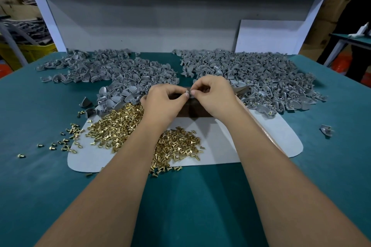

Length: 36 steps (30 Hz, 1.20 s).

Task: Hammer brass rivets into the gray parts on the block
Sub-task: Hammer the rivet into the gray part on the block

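Observation:
My left hand (162, 102) and my right hand (214, 96) meet fingertip to fingertip over a dark brown block (189, 109). Pinched between them is a small gray part (188, 92), mostly hidden by the fingers. Whether a rivet is in the pinch I cannot tell. A heap of brass rivets (120, 126) lies on a white mat (230, 142) under my left forearm, with more rivets (178, 144) between my arms. A wooden handle (244, 88) pokes out behind my right hand.
Two big piles of gray parts sit at the back: one on the left (112, 70), one on the right (261, 78) with brass showing in some. Loose rivets (66, 140) scatter left of the mat. One gray part (326, 130) lies alone at the right on the green tabletop (190, 196).

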{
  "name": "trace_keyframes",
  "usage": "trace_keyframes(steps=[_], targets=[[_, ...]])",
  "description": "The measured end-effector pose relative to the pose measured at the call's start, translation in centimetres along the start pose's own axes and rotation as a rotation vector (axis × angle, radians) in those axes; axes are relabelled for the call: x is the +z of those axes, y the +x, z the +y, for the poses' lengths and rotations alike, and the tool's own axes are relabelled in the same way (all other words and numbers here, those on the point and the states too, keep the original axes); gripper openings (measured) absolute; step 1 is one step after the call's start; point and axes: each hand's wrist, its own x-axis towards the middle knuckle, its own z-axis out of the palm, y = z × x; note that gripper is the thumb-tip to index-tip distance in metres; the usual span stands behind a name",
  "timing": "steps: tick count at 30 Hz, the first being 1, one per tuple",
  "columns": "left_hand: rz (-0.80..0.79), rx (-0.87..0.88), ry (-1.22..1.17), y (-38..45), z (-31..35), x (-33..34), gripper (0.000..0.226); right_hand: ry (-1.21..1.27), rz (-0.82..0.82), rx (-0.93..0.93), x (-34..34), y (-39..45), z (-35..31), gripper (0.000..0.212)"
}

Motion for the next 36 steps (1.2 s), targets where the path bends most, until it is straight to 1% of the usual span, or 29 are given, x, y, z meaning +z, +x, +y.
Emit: trace_keyframes(steps=[3,9,14,17,19,23,25,27,28,33,36], targets=[[-0.007,0.002,-0.003,0.1,0.1,0.1,0.025,-0.067,-0.009,0.047,0.0,0.4,-0.5,0.027],[-0.049,-0.028,-0.042,0.4,-0.2,0.0,0.015,-0.167,-0.027,0.103,0.0,0.6,-1.4,0.024],[-0.083,-0.021,-0.086,0.5,-0.3,-0.1,0.027,-0.213,-0.078,0.146,-0.3,1.2,-2.2,0.019],[-0.069,-0.025,-0.081,0.6,-0.4,-0.1,0.03,-0.218,-0.047,0.145,-0.1,1.0,-2.3,0.019],[-0.045,-0.02,-0.023,0.6,-0.3,-0.1,0.025,-0.181,-0.018,0.141,0.2,0.5,-2.0,0.016],[-0.033,-0.014,0.051,0.5,-0.4,-0.1,0.011,-0.074,-0.011,0.108,0.2,-0.2,-1.3,0.015],[-0.033,-0.017,0.071,0.5,-0.4,0.0,0.01,0.092,0.017,0.166,-0.2,-0.2,-1.1,0.015],[-0.042,-0.034,0.056,0.5,-0.4,0.0,0.008,0.326,0.034,0.26,-0.6,-0.1,-1.1,0.02],[-0.043,-0.045,0.044,0.6,-0.4,0.0,0.007,0.391,0.03,0.282,-0.7,-0.1,-1.0,0.022],[-0.041,-0.069,0.0,0.6,-0.5,0.2,0.008,0.409,0.021,0.287,-0.8,0.0,-0.8,0.024],[-0.04,-0.067,-0.035,0.5,-0.5,0.2,0.014,0.418,0.026,0.293,-0.7,0.0,-0.7,0.024]])
